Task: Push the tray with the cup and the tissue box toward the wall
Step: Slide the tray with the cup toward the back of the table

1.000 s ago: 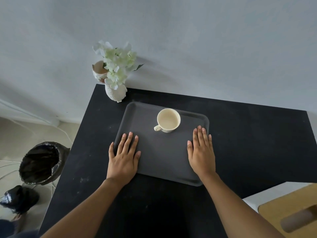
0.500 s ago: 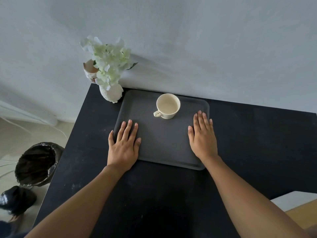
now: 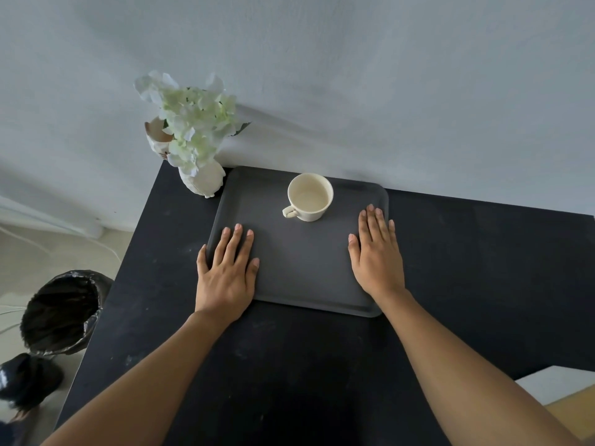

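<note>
A dark grey tray lies on the black table, its far edge at the grey wall. A cream cup stands upright on the tray's far half, handle toward me. No tissue box is in view. My left hand lies flat on the tray's near left corner, fingers spread and pointing at the wall. My right hand lies flat on the tray's right side, fingertips near the far right corner. Neither hand holds anything.
A white vase with pale flowers stands at the table's far left corner, almost touching the tray. A black-lined bin sits on the floor to the left. A wooden chair part shows at the lower right.
Both hands have slid the tray with the cup away from me, and its far edge has reached the wall beside the vase.
</note>
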